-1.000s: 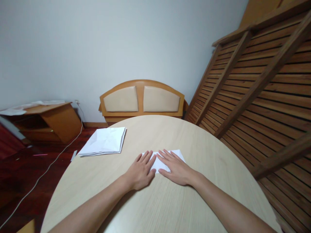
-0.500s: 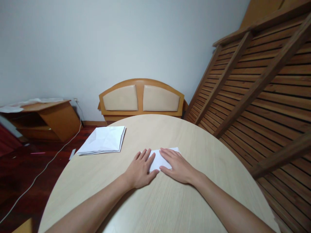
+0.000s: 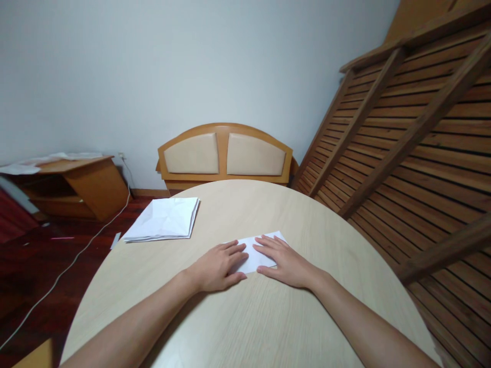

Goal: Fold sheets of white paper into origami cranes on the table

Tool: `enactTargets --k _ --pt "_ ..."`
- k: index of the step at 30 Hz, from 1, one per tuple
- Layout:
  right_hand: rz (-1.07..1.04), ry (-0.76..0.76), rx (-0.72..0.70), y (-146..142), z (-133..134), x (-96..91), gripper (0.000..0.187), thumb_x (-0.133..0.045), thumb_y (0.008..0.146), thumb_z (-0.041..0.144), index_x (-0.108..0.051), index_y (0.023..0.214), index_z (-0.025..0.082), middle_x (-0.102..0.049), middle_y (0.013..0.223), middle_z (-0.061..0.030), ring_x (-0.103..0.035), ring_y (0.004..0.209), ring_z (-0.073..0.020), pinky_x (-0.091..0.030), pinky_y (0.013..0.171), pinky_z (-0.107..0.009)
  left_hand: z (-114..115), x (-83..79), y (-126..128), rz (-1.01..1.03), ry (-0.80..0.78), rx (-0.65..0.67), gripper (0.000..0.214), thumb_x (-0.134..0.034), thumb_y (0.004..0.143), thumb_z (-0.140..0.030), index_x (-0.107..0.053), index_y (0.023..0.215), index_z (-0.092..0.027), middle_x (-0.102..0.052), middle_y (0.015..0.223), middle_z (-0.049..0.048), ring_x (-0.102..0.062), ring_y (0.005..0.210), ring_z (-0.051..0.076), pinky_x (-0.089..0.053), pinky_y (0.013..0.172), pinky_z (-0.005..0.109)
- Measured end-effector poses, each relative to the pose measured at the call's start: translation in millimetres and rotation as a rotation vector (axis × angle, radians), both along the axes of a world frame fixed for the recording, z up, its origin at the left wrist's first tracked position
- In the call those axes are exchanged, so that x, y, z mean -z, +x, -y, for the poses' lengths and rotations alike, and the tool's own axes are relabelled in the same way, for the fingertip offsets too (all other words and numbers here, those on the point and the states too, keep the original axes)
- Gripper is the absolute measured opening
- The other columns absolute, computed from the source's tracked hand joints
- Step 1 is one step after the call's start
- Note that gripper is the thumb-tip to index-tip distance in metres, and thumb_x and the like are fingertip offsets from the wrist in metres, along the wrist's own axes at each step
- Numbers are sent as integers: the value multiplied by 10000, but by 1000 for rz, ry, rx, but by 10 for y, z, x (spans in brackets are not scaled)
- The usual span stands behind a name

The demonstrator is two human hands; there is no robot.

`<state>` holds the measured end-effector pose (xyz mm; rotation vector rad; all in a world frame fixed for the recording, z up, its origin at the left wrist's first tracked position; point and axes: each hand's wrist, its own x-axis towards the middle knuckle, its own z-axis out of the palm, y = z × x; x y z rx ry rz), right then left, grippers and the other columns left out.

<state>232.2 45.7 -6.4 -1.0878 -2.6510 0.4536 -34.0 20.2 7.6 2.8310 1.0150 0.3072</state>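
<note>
A small white sheet of paper [image 3: 253,254], which looks folded, lies flat on the round pale wood table [image 3: 245,317]. My left hand [image 3: 220,266] rests on its left part with the fingers stretched out. On the right part lies my right hand [image 3: 286,260], palm down and fingers spread. Between the two hands a strip of the paper shows; both hands cover the rest of it. Farther off to the left sits a stack of white paper sheets [image 3: 164,220], creased on top and near the table's edge.
Beyond the table stands a headboard [image 3: 224,153] with two cream panels. A large slatted wooden frame [image 3: 414,153] leans at the right. At the left are a low wooden cabinet [image 3: 92,186] and a white cable [image 3: 76,258] on the dark red floor.
My left hand has shifted slightly left and turned, its fingers now pointing more to the right. The paper has tilted a little, its right end farther away. My right hand has barely moved.
</note>
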Motion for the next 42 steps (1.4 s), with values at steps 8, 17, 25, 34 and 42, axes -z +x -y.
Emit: enactTargets --k 8,17,25,34,42 --pt "-69 144 -9 -80 152 -98 438 -649 911 415 -635 1315 244 -624 1359 -98 -536 1248 -281 -406 1066 -456 -16 -19 19 74 15 44 290 -458 990 -351 -632 1155 -186 -687 1230 124 -646 1166 257 -489 1030 382" --pt "-109 208 -20 -124 140 -120 276 -500 986 230 -752 1099 247 -739 1130 -69 -620 1064 -247 -508 923 -410 9 -74 -19 130 -83 -34 330 -484 956 -477 -636 1107 -225 -718 947 70 -692 879 231 -503 833 318" --pt "-268 93 71 -6 18 -40 215 -514 974 210 -720 1030 229 -742 1044 -58 -665 1000 -216 -502 910 -366 17 -158 -65 90 -47 64 557 -665 814 -385 -546 1318 -180 -661 1240 125 -616 1149 306 -455 1031 417" --pt "-491 -163 68 -13 40 -83 225 -441 1020 328 -637 1041 219 -721 992 -51 -664 912 -204 -507 834 -331 -98 52 -151 322 -128 -152 487 -570 841 -207 -553 1328 -211 -636 1348 95 -604 1220 250 -469 1040 399" --pt "-716 -207 148 -81 54 -60 199 -486 999 393 -558 1053 215 -715 1030 -70 -686 961 -205 -535 847 -346 -9 -57 39 520 -178 -347 284 -474 974 -297 -728 1019 -177 -773 901 69 -701 795 204 -513 755 321"
